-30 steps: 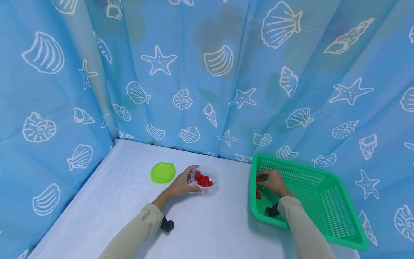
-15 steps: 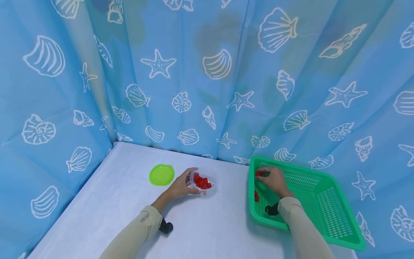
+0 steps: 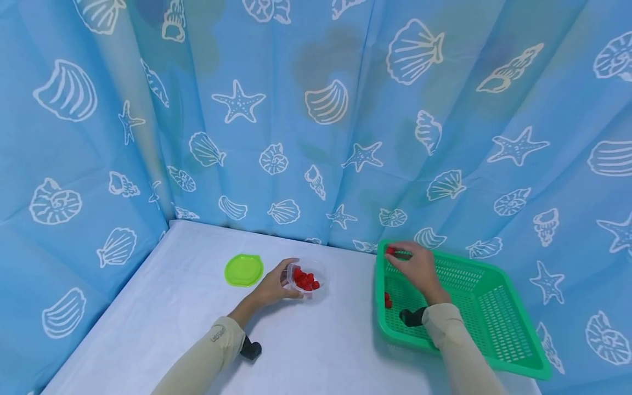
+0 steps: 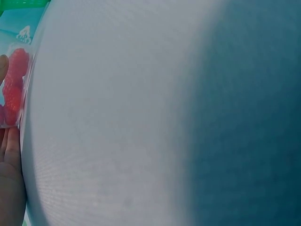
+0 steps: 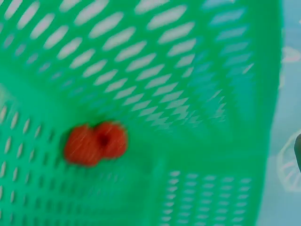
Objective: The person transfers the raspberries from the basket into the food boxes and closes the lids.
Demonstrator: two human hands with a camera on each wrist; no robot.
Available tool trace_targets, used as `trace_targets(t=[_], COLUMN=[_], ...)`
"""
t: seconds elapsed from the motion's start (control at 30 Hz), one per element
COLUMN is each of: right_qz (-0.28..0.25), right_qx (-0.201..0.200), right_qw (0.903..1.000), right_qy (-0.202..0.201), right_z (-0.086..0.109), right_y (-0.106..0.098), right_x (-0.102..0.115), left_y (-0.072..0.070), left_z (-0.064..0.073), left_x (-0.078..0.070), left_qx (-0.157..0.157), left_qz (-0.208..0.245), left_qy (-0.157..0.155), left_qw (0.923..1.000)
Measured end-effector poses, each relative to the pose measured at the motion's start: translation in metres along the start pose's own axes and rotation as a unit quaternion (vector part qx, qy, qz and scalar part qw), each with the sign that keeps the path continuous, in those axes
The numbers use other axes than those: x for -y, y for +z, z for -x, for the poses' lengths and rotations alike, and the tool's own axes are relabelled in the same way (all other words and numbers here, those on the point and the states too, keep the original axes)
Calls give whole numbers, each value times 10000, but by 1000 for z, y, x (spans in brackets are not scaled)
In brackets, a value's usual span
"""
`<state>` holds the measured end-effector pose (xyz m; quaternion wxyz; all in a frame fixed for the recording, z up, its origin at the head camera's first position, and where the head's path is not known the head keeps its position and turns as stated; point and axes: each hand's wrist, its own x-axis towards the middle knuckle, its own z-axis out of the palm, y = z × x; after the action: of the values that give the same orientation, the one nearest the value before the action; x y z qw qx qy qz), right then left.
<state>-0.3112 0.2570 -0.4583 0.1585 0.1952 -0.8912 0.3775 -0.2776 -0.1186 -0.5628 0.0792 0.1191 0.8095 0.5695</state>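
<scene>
My left hand [image 3: 270,288] grips the side of a clear plastic container [image 3: 318,269] standing on the table, thumb near and fingers at the far side. Several red raspberries [image 3: 306,281] lie inside it; their bumpy surface shows in the left wrist view, pressed near the wall. Over the left rim of a green slotted basket [image 3: 381,307], my right hand [image 3: 417,269] pinches one raspberry [image 3: 390,250] between thumb and fingertips. Two more raspberries [image 5: 95,143] sit side by side on the basket floor, in the right wrist view.
A lime-green lid [image 3: 244,270] lies flat on the white tablecloth [image 3: 321,340], left of the container. Blue curtains [image 3: 276,109] with white shell prints hang behind the table and along its left side. The basket takes up the table's right end.
My right hand has risen from inside the basket toward its far left rim, bringing a raspberry up. My left hand stays on the container; the head view has shifted slightly.
</scene>
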Motion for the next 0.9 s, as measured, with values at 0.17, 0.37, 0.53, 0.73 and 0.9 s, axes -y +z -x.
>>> trace_targets(t=[0.17,0.37,0.53,0.73,0.9], right_qz=[-287,-769,-1055,-1311,-1492], right_qx=[-288,-550,-825,-1100,-1398], right_qw=[9979,9931,9879,9817,9754], right_qy=[-504,-691,-784,-836,-829], right_z=[-6,-13,-15,-10,3], right_y=[4,11,21,35,55], right_x=[25,56,79,103,112], left_y=[0,0,-1,-1,1], left_z=[0,0,0,2,3], left_x=[2,1,1,0,-2], left_qx=[2,1,-11,-35,8], left_qz=[-30,-34,29,14,21], left_qy=[14,62,75,39,-6], left_qw=[10000,10000,10000,10000,10000])
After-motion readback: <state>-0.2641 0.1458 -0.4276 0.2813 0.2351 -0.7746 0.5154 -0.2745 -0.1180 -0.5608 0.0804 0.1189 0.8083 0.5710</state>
